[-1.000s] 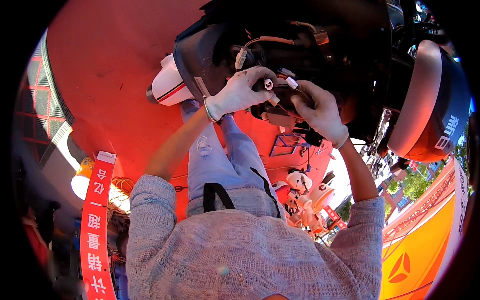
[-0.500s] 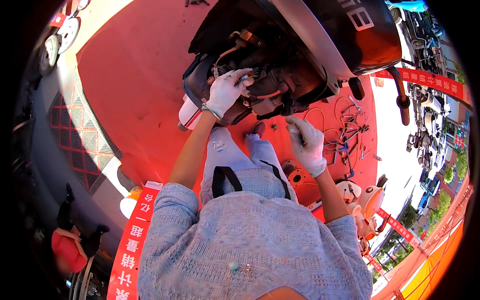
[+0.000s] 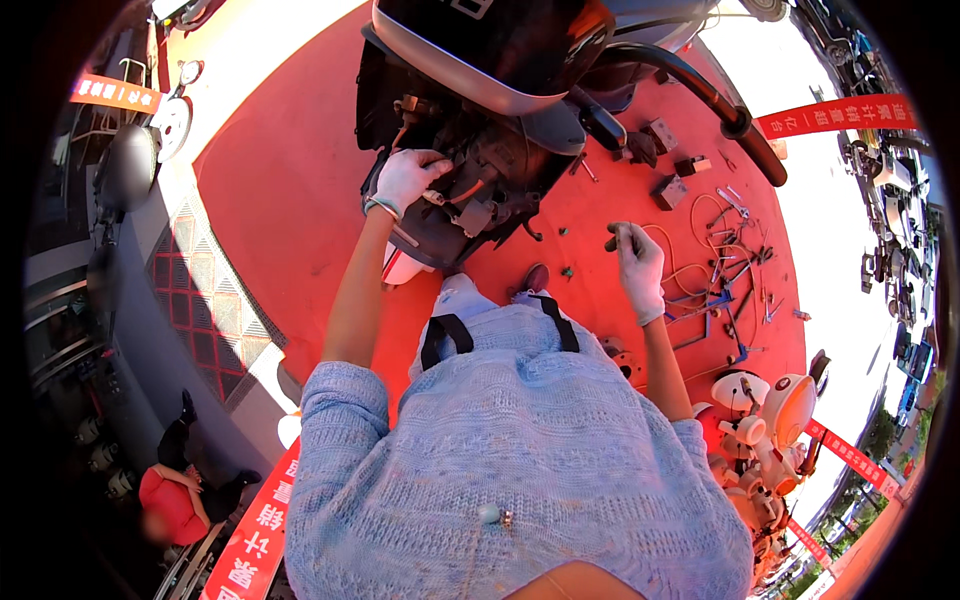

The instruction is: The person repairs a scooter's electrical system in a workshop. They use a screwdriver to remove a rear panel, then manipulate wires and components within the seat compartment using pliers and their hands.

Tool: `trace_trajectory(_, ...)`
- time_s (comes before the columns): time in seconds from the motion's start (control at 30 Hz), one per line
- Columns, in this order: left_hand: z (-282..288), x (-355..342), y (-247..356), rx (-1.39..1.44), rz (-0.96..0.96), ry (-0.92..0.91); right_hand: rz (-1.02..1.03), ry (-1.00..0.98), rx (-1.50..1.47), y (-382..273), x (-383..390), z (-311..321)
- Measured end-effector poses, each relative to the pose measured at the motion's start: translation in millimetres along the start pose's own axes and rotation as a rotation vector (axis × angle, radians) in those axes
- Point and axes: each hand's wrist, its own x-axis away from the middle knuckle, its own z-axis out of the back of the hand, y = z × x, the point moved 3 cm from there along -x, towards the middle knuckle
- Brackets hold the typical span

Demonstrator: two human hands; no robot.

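A dark scooter (image 3: pixel 500 75) with a silver-grey trim stands ahead of me, its body opened so that wires, connectors and black housings show. Reaching into that opening, my left hand (image 3: pixel 405 180) in a white glove has its fingers curled among the wires; what they pinch is too small to make out. A pale connector (image 3: pixel 433 197) lies just below its fingertips. My right hand (image 3: pixel 640 270), also gloved, hangs over the red floor to the right of the scooter. Its fingers are curled in, with a small dark bit at their tips that I cannot name.
Spread over the red mat (image 3: pixel 290 170) at right are several hand tools (image 3: pixel 735 270), a looped yellow hose (image 3: pixel 690 285) and dark blocks (image 3: pixel 670 190). A handlebar grip (image 3: pixel 765 160) juts out at upper right. Orange-and-white scooter parts (image 3: pixel 770 420) stand lower right. A person in red (image 3: pixel 170 505) sits lower left.
My view has swung, so the scooter sits further left and higher, and more tools show. My left hand stays in the opening; my right hand stays raised, its fingers curled.
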Motion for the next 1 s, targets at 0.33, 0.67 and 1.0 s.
trace_trajectory(0.33, -25.7, -20.5, -6.1, -0.2, -0.272, 0.117, 0.139, 0.082, 0.229, -10.2, -1.2, 1.9)
trace_trajectory(0.67, -37.8, -19.2, 19.2, -0.181, -0.031, 0.262, -0.042, 0.155, 0.219, -14.1, 38.4, -6.5)
trace_trajectory(1.0, -57.5, -17.5, 33.0, -0.348, 0.111, 0.447, -0.057, 0.157, 0.221, -9.9, 43.7, -11.0)
